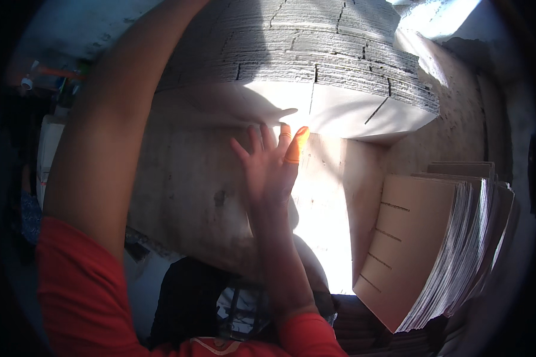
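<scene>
My right hand (271, 163) is near the middle of the view, its fingers spread and pointing away from me. An orange cover (298, 145) sits over one finger, and a second finger wears an orange band. The fingertips are at the lower edge of a large stack of slotted cardboard sheets (339, 107); whether they touch it I cannot tell. That stack shows a pale front face and rough layered edges with dark slits. My left arm (110, 119) reaches up along the stack's left side, and its hand lies beyond the top of the picture.
A brown wooden surface (185, 178) lies under the stack, with a bright sunlit strip beside my right forearm. On the right, a bundle of slotted brown cardboard sheets (414, 238) stands tilted. Dark stacked material (375, 327) is below it. A pale box (52, 146) is at the far left.
</scene>
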Action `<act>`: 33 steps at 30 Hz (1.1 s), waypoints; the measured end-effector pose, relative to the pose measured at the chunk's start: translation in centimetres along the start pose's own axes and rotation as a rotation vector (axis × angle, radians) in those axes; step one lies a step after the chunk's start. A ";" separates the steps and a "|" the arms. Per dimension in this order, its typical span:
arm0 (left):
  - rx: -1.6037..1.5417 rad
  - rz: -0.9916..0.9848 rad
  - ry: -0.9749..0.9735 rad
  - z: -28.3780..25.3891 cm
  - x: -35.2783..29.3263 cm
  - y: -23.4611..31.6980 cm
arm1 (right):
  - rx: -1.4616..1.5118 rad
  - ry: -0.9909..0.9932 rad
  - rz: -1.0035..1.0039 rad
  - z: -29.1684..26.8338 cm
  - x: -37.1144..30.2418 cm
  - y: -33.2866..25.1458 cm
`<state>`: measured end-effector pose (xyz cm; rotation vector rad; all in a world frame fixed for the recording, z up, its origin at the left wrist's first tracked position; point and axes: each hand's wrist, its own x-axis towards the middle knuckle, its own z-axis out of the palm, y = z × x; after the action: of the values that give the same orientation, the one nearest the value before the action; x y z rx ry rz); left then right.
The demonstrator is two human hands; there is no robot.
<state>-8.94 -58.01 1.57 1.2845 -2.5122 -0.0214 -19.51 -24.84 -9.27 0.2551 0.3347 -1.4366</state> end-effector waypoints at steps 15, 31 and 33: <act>0.134 0.118 0.394 -7.0 -19.1 15.5 | -0.057 0.104 -0.170 -5.6 1.5 2.5; 0.001 0.095 0.333 -6.7 -28.2 20.7 | -1.553 0.096 -1.233 5.4 -11.5 -15.6; -0.063 0.074 0.310 -8.1 -29.5 20.7 | -1.243 0.289 -0.879 5.7 -9.0 -18.6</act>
<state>-6.84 -21.27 4.46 1.0774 -2.2725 0.1063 -38.49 -20.90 -0.06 -0.8015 1.6291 -1.7358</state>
